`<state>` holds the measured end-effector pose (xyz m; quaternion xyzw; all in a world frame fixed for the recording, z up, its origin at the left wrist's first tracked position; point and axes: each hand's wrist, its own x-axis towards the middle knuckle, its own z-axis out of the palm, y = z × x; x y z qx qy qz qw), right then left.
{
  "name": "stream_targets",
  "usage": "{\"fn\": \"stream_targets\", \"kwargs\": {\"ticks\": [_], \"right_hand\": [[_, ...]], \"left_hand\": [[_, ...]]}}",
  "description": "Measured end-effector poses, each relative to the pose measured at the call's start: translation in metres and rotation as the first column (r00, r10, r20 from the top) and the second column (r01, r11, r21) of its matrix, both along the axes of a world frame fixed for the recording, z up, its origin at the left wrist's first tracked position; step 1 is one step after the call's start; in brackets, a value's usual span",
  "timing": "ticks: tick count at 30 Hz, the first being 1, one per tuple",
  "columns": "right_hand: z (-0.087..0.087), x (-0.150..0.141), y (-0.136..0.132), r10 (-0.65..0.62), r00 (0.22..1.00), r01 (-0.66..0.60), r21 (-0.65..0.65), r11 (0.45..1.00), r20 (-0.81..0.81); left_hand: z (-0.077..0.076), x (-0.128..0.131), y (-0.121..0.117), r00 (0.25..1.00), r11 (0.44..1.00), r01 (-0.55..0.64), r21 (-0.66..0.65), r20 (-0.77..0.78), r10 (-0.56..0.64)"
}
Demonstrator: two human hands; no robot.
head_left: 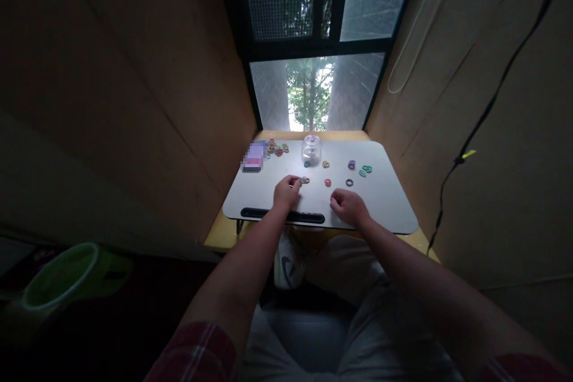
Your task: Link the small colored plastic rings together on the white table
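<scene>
My left hand [287,192] is over the white lap desk [250,194], thumb and fingers pinched at a small bunch of red and green hair ties [305,180]. To its right, my right hand [349,206] rests closed near the front edge; whatever its fingers hold, if anything, is hidden. Ahead of the hands lie small groups of hair ties: red [327,182], black [349,182], yellow [325,164], blue [307,164], purple [351,164] and green [366,169]. A mixed pile of hair ties [278,149] is at the back left.
A clear jar [311,149] stands at the back middle of the desk. Beside the mixed pile lies a blurred-out phone-like object [254,156]. A black slot [264,213] runs along the front edge. Walls close in both sides; a cable [492,98] hangs at right. A green bin [67,277] stands lower left.
</scene>
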<state>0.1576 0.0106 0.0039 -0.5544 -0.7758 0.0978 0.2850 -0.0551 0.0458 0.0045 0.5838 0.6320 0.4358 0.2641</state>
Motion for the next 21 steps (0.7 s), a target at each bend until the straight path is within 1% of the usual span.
{"fn": "stream_targets", "kwargs": {"ticks": [3,5,9,11,13,17,19,21], "right_hand": [[0.002,0.0,-0.001,0.0,1.0,0.0,-0.011,1.0,-0.001],[0.003,0.0,-0.002,0.004,1.0,-0.004,-0.012,1.0,-0.002],[0.004,0.001,-0.003,0.01,1.0,-0.01,-0.015,1.0,-0.005],[0.004,0.001,-0.003,0.009,1.0,-0.01,-0.019,1.0,-0.005],[0.004,0.001,-0.003,0.009,1.0,-0.009,-0.022,1.0,-0.002],[0.004,0.001,-0.002,0.009,1.0,-0.008,-0.023,1.0,0.007],[0.004,0.001,-0.001,0.01,1.0,-0.009,-0.028,1.0,0.014],[0.004,0.001,-0.001,0.013,1.0,-0.012,-0.034,0.999,0.019]], "left_hand": [[0.002,-0.007,0.006,0.995,1.0,0.028,0.001,-0.091,-0.028],[0.001,-0.007,0.01,0.991,0.998,0.063,0.007,-0.118,-0.062],[-0.001,-0.003,0.019,0.987,0.992,0.127,0.008,-0.099,-0.126],[-0.001,-0.002,0.023,0.987,0.99,0.139,0.007,-0.086,-0.138],[0.002,-0.001,0.025,0.987,0.991,0.136,0.01,-0.083,-0.135],[0.012,0.003,0.03,0.988,0.989,0.144,0.013,-0.063,-0.143],[0.017,0.009,0.034,0.987,0.987,0.159,-0.001,-0.037,-0.159],[0.02,0.018,0.04,0.984,0.985,0.17,-0.004,-0.06,-0.17]]}}
